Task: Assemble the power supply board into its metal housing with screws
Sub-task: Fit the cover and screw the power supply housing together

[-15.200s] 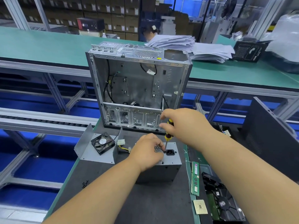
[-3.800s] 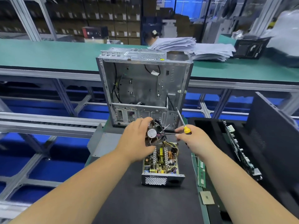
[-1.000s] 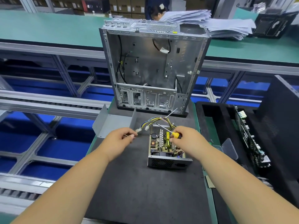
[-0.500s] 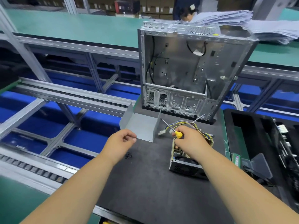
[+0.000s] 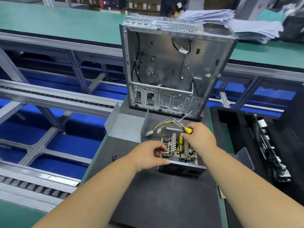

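Left hand [image 5: 148, 156] now at board [image 5: 180, 148], seemingly.

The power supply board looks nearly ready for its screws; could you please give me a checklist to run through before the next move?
1. Power supply board sits in its metal housing: ok.
2. Left hand steadies the housing: ok.
3. Screwdriver in right hand: ok.
4. Screw pinched in left hand: cannot tell.
5. Spare screws on mat: ok.
6. Wire bundle clear of board: ok.

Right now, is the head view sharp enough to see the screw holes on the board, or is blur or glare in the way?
Head view: motion blur smears the board and the screwdriver shaft; screw holes cannot be made out. Wide-angle bending curves the frame edges. Lighting is even, no strong glare.
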